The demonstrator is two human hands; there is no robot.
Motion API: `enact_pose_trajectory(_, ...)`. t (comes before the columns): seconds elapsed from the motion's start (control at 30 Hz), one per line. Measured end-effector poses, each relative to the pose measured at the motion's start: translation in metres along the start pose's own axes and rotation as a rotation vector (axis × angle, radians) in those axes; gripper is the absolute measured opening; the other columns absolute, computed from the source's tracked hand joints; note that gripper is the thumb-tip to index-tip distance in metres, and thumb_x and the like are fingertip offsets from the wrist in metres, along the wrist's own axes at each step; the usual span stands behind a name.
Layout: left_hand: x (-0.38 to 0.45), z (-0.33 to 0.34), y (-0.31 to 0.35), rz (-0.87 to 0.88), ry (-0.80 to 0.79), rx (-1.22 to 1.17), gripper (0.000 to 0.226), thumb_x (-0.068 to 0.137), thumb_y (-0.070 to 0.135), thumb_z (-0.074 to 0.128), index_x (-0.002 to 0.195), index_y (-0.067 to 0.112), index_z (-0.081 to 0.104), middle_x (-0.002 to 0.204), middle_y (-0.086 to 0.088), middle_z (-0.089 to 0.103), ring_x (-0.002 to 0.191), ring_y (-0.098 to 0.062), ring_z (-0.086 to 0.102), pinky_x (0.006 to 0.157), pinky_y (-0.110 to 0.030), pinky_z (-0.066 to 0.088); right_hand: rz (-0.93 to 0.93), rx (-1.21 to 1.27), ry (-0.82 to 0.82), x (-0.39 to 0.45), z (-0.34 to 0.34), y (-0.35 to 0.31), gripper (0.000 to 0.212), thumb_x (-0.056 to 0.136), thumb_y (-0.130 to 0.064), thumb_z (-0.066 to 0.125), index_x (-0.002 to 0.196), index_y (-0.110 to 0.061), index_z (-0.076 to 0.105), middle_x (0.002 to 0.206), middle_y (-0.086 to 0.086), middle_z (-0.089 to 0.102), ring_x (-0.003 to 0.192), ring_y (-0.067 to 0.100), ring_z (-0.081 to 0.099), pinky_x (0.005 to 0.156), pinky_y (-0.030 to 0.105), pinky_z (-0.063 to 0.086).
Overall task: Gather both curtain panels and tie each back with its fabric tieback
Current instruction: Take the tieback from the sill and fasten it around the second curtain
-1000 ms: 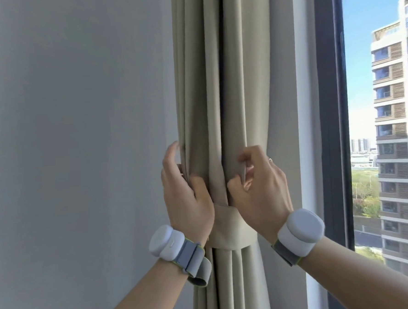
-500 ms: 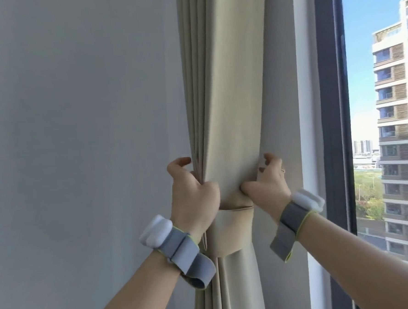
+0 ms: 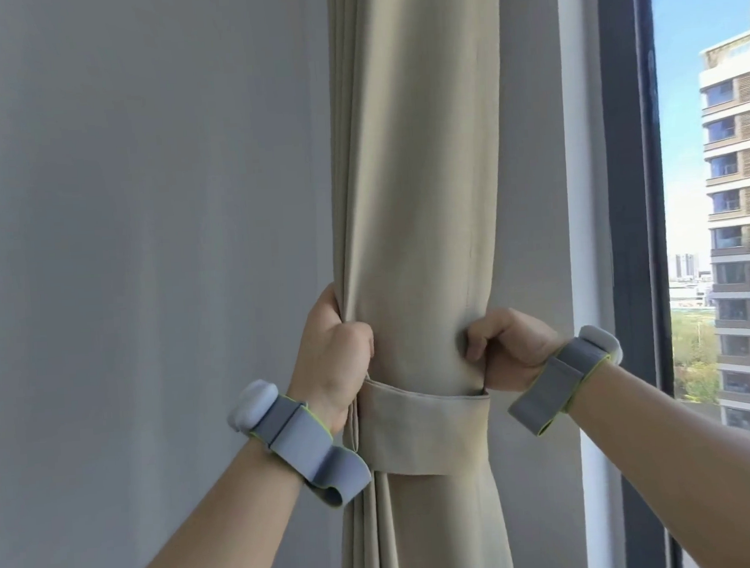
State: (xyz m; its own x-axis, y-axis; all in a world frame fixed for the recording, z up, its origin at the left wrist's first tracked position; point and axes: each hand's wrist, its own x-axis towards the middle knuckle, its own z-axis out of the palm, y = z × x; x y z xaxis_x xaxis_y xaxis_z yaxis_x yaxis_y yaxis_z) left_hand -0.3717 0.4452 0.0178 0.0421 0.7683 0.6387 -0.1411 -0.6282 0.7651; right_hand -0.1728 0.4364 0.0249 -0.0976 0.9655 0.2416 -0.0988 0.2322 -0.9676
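Head view, the only one, looks at a single beige pleated fabric curtain panel (image 3: 420, 193) hanging between a plain grey wall (image 3: 140, 210) and a dark window frame (image 3: 630, 180); the panel is already gathered into a narrow column, and a wide matching beige fabric tieback band (image 3: 421, 430) is wrapped across its front below the hands, so this side looks close to finished; how the band is fastened cannot be seen, since its ends run out of sight behind the folds; the left hand (image 3: 330, 365) has its fingers curled round the left edge of the gathered folds just above the band, thumb pressed against the cloth; the right hand (image 3: 506, 346) has its fingers curled into the right edge of the panel at about the same height, pinching a fold just above the band's upper corner; both grips sit on the curtain itself, not clearly on the band; each wrist carries a grey strap with a white pod, the left wristband (image 3: 285, 425) and the right wristband (image 3: 563, 369); my judgement is that the hands are dressing the fabric above the tie, puffing or evening the pleats; the second panel is not in view, so whether it is tied cannot be told; the cloth looks thick and smooth, with long straight pleats above the band, a pinched waist at it, and tighter folds falling below; a pale high-rise building (image 3: 742, 217) stands outside the glass.
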Motion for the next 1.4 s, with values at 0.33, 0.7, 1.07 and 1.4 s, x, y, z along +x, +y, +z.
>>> enact_pose_trajectory(0.33, -0.01, 0.018, 0.002, 0.265, 0.187, 0.324, 0.024, 0.069, -0.009, 0.037, 0.079, 0.007, 0.051, 0.059, 0.003, 0.053, 0.055, -0.021, 0.044, 0.049, -0.028, 0.039, -0.117, -0.418, 0.434, 0.018, -0.005, 0.001, 0.024, 0.057, 0.006, 0.046, 0.074, 0.007, 0.063, 0.071, 0.017, 0.062, 0.074, 0.037, 0.063, 0.062, 0.042, 0.049)
enact_pose_trajectory(0.7, -0.019, 0.027, -0.003, 0.291, 0.236, 0.484, 0.036, 0.074, -0.004, 0.038, 0.108, 0.005, 0.046, 0.065, -0.009, 0.048, 0.058, -0.033, 0.041, 0.057, -0.04, 0.042, -0.084, -0.791, 0.511, 0.01, 0.001, 0.023, 0.042, 0.09, -0.018, 0.061, 0.128, -0.009, 0.046, 0.093, 0.001, 0.065, 0.095, 0.026, 0.064, 0.082, 0.036, 0.052)
enact_pose_trajectory(1.07, -0.03, 0.021, -0.012, 0.327, 0.099, 0.5, 0.024, 0.084, 0.001, 0.044, 0.106, 0.011, 0.047, 0.055, -0.009, 0.051, 0.048, -0.025, 0.046, 0.052, -0.037, 0.038, -0.338, -1.371, 0.133, -0.054, -0.002, 0.031, 0.032, 0.074, -0.014, 0.064, 0.102, -0.031, 0.058, 0.107, -0.013, 0.047, 0.074, 0.0, 0.054, 0.072, 0.017, 0.043)
enact_pose_trajectory(1.4, -0.055, 0.021, -0.034, 0.352, -0.068, 0.538, 0.073, 0.082, 0.047, 0.072, 0.139, 0.028, 0.03, 0.098, 0.013, 0.064, 0.08, -0.007, 0.065, 0.075, -0.03, 0.053, -0.406, -1.417, 0.276, -0.048, -0.003, 0.02, 0.016, 0.081, -0.009, 0.051, 0.079, -0.021, 0.061, 0.075, -0.01, 0.058, 0.078, 0.022, 0.057, 0.073, 0.042, 0.052)
